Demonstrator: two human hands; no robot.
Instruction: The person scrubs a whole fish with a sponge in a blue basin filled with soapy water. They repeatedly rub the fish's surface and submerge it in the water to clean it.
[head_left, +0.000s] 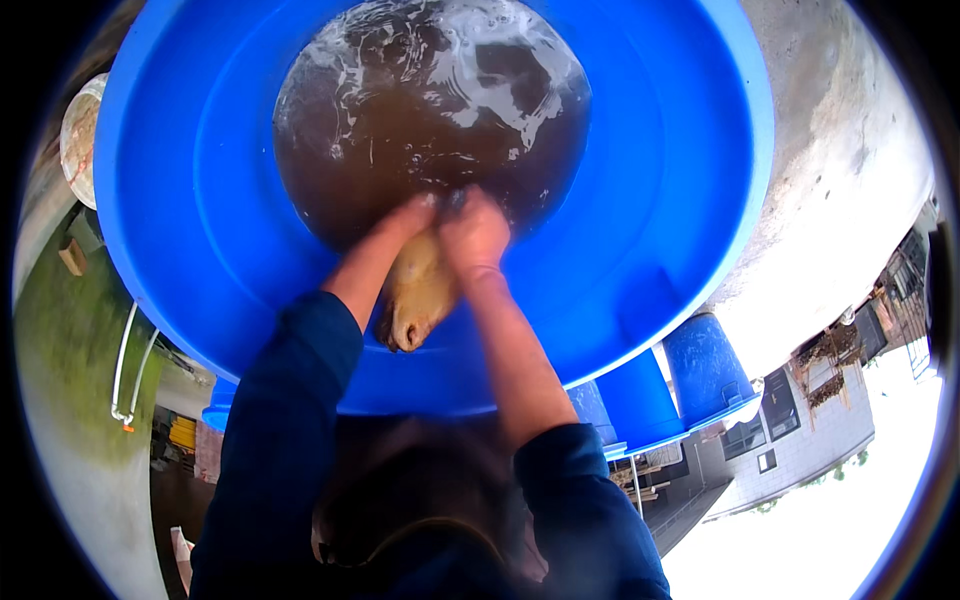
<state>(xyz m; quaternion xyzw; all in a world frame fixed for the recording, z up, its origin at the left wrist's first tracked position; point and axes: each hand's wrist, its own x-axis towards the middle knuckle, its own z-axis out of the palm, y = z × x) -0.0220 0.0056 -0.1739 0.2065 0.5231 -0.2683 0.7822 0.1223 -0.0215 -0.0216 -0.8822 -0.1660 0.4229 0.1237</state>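
A large round blue plastic tub (660, 225) lies before me with murky brown water (420, 135) in its bottom. Over the near edge of the water I hold what looks like a skinned or scalded animal head (421, 289), yellowish-brown, its snout and a dark nostril pointing towards me. My left hand (411, 216) grips its far end from the left. Closed around the same end from the right is my right hand (478, 231). Motion blurs the fingers, and the part of the head between the hands is mostly hidden.
Several blue plastic barrels (705, 367) stand beyond the tub's rim at the lower right. A white bucket (81, 142) with stained contents sits at the left. White pipe (124, 367) rises from the mossy concrete ground (60, 345). A brick (73, 256) lies close by.
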